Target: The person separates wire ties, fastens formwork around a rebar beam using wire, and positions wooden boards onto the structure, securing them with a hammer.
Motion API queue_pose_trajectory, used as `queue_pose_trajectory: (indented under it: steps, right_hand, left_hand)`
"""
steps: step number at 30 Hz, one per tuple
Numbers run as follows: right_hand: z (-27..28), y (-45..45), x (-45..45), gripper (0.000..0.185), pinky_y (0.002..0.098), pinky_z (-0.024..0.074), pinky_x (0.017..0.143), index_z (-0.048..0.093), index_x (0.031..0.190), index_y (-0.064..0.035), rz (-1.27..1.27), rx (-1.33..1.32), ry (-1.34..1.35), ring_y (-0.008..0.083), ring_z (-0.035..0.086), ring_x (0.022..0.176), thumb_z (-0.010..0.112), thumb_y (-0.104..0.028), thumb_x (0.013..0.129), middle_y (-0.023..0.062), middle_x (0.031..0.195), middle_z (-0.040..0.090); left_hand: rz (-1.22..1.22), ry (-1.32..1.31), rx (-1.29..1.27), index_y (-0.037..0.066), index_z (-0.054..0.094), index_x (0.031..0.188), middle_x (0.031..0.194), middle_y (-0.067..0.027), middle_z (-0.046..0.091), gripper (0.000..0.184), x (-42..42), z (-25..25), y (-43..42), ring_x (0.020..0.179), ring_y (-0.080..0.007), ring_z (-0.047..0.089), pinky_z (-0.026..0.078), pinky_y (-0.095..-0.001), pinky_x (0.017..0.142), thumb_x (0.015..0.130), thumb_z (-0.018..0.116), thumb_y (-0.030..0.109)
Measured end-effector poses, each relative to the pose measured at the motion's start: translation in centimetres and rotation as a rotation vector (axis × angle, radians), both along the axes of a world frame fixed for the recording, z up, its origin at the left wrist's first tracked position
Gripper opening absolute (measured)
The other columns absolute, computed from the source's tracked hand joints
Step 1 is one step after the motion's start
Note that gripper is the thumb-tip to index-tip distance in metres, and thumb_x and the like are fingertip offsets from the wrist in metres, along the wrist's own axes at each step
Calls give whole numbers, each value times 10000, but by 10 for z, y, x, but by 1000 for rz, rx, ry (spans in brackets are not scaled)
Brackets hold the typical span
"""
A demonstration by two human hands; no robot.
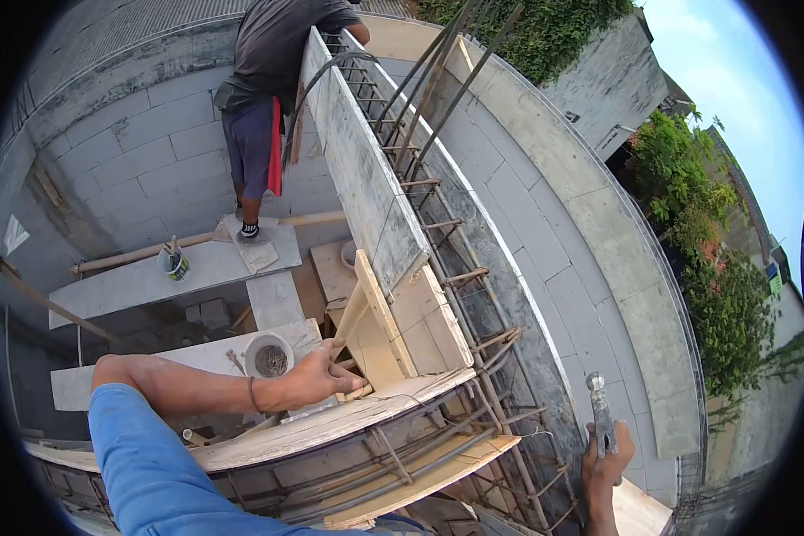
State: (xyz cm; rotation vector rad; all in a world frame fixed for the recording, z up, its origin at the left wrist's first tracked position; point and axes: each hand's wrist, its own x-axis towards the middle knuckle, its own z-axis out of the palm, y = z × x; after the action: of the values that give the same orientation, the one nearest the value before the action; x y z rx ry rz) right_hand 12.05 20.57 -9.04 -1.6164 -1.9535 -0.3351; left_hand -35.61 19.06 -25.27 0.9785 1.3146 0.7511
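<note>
My right hand [609,456] is closed around a claw hammer [602,424], its metal head pointing up, beside the right-hand formwork board [536,295]. On the left, my left hand [317,380] reaches over the curved plywood edge [330,424], its fingers closed on a short piece of wood [357,393]. Just beyond that hand, a wooden batten [386,322] stands tilted against a plywood panel [433,322]. Steel rebar cages [464,268] run between the formwork boards and below the plywood edge.
A co-worker [268,98] stands on scaffold planks [134,290], leaning over the far formwork. A bucket [270,355] holding small dark pieces rests on a nearer plank [214,357]. Another bucket [173,263] holds tools. Loose bars [447,98] stick up from the beam beside a block wall [563,259].
</note>
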Motion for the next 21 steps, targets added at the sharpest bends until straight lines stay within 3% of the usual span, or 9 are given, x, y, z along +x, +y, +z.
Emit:
queue_pose_trajectory:
  steps: [1, 2, 4, 8, 10, 14, 16, 19, 21]
  right_hand:
    - [-1, -2, 2, 318, 452, 352, 535, 478, 720, -9, -10, -5, 4, 378, 496, 566, 786, -17, 798, 163, 633, 496]
    - [-3, -1, 6, 318, 454, 353, 536, 476, 728, -11, -12, -10, -14, 383, 497, 568, 787, -17, 795, 163, 634, 489]
    - [-3, 1, 9, 319, 456, 354, 536, 475, 735, -13, -17, -14, -33, 388, 498, 571, 789, -17, 792, 164, 634, 483]
    - [1, 1, 8, 290, 440, 338, 494, 424, 740, -37, 61, 15, -103, 370, 473, 531, 670, -148, 849, 147, 642, 437]
    - [1, 1, 6, 315, 434, 332, 495, 422, 743, -36, 61, 6, -87, 364, 466, 535, 669, -190, 862, 145, 652, 432]
    - [-1, 3, 15, 387, 429, 326, 505, 423, 747, -30, 56, 10, -105, 356, 460, 548, 681, -287, 876, 149, 671, 438]
    - [-2, 1, 13, 400, 427, 325, 507, 427, 750, -27, 30, -20, -107, 354, 461, 552, 688, -302, 877, 150, 673, 437]
    - [5, 3, 6, 376, 420, 328, 508, 438, 758, -21, 52, -27, -53, 347, 460, 549, 682, -281, 876, 150, 671, 436]
    - [8, 1, 5, 226, 433, 381, 519, 476, 780, -19, 81, -40, -32, 378, 514, 562, 688, -42, 852, 172, 675, 488]
  left_hand:
    - [86, -70, -75, 62, 420, 1520, 1064, -121, 767, 724, 3, -22, -2, 1014, -137, 690, 534, -283, 810, 911, 789, 195]
    - [78, -65, -78, 62, 420, 1520, 1064, -121, 767, 724, 2, -24, 2, 1014, -137, 690, 534, -283, 810, 911, 789, 195]
    - [-45, -223, -432, 68, 693, 1243, 996, -37, 765, 395, 3, -26, 10, 901, -108, 677, 512, -269, 695, 890, 811, 202]
    - [-7, -318, -473, 79, 779, 1006, 947, 15, 750, 160, 10, -30, 10, 818, -90, 652, 478, -263, 611, 892, 807, 187]
    - [25, -366, -446, 83, 782, 1052, 909, -3, 733, 211, 10, -27, 8, 607, -61, 474, 290, -253, 500, 870, 832, 177]
    - [37, -379, -497, 55, 781, 1027, 892, -24, 736, 194, 7, -11, 7, 680, -88, 552, 402, -251, 588, 857, 833, 133]
    - [97, -334, -332, -11, 751, 962, 913, -70, 752, 105, 10, -21, 5, 790, -132, 678, 540, -251, 688, 870, 789, 22]
    - [65, -186, -98, -17, 736, 893, 864, -66, 741, 63, 15, -22, 0, 771, -103, 653, 529, -247, 693, 854, 785, -20]
    - [18, -103, 18, -13, 738, 886, 847, -52, 741, 65, 17, -13, -2, 757, -80, 633, 509, -238, 671, 863, 794, 10]
